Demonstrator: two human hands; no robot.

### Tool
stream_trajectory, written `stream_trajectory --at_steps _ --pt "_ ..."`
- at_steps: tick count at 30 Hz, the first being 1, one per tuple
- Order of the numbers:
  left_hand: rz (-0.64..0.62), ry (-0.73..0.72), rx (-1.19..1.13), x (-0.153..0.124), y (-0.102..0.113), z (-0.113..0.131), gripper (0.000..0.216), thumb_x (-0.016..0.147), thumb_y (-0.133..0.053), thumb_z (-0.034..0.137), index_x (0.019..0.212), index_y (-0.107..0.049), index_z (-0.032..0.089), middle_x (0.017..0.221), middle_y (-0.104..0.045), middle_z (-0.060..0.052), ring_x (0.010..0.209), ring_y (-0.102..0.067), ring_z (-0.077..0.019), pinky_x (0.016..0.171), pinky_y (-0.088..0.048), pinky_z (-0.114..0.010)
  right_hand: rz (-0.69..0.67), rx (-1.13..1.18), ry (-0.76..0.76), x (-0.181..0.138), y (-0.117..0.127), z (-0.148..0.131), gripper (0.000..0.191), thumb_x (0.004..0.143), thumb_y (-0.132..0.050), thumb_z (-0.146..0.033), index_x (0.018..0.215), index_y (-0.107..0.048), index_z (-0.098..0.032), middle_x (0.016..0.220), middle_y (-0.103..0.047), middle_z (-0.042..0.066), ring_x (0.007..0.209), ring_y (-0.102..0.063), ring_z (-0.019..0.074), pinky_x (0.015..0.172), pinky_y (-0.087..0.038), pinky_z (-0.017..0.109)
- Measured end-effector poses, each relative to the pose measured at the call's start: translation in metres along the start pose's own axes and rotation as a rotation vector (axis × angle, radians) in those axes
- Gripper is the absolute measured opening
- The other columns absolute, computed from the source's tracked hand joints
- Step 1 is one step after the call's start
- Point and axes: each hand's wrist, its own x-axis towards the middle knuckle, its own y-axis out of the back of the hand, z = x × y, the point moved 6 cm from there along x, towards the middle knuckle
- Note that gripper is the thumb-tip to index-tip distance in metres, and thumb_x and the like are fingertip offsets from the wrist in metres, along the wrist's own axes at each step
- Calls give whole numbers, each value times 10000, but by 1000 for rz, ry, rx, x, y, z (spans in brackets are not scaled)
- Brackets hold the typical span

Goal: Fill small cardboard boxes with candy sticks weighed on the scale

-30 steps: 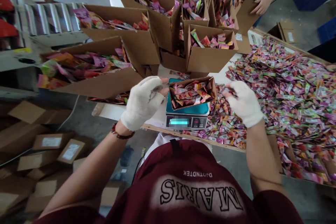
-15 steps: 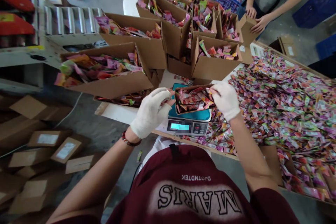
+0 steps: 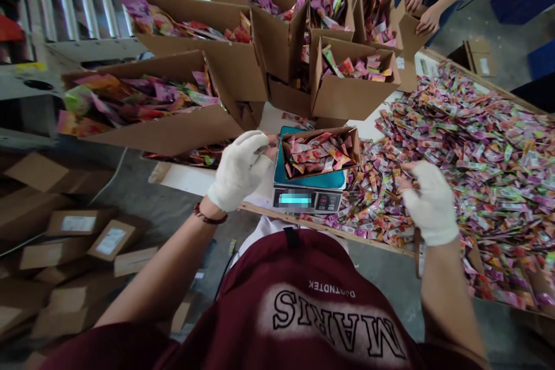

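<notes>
A small cardboard box (image 3: pixel 318 172) filled with pink and red snack packets (image 3: pixel 318 153) rests on the teal pan of a digital scale (image 3: pixel 307 199) with a lit display. My left hand (image 3: pixel 240 170), in a white fingertip-less glove, is at the box's left end with fingers loosely bent and apart; whether a fingertip touches the box I cannot tell. My right hand (image 3: pixel 429 202), gloved the same way, hovers at the near part of the large heap of packets (image 3: pixel 468 144). Its fingers are curled but apart, and I see nothing in them.
Larger cartons full of packets (image 3: pixel 165 133) (image 3: pixel 355 95) crowd behind and left of the scale. Across the table, another person's hands (image 3: pixel 427 20) hold a carton. A roller conveyor (image 3: pixel 82 17) stands at far left. Closed boxes (image 3: pixel 71 222) lie on the floor.
My right hand has left the right end of the small box and moved right to the packet heap. My left hand remains by the box's left end. The view has shifted slightly.
</notes>
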Motion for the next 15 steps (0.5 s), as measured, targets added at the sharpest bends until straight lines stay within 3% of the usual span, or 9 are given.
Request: stream_trajectory --at_steps 4,8,11,15 --pt "7 132 -108 -15 -21 -18 285 928 -556 367 1069 -710 173 1146 -719 -99 1080 -661 -247 998 -512 -389 -319 92 297 22 -76 -58 351 953 -497 -138 1261 -665 -137 1288 -694 152 1241 -615 256 1092 -464 408" --pt "-128 510 -428 -64 -63 -49 319 835 -621 430 1000 -725 177 981 -729 -68 958 -653 -250 911 -508 -355 -678 -130 286 48 -144 -68 439 939 -480 -97 1342 -649 -135 1224 -739 156 1062 -701 236 956 -477 360" --pt "-137 630 -526 -101 -74 -66 312 761 -660 452 894 -730 178 849 -709 -54 850 -634 -241 832 -506 -345 -804 -258 285 66 -167 -65 484 949 -459 -102 1394 -631 -181 1240 -744 144 1010 -731 212 889 -483 326" --pt "23 784 -589 -135 -55 -98 381 725 -689 503 900 -714 165 842 -694 -69 851 -627 -236 810 -495 -337 -765 -267 309 74 -166 -71 464 945 -484 -140 1364 -678 -191 1226 -754 138 1035 -739 233 848 -511 323"
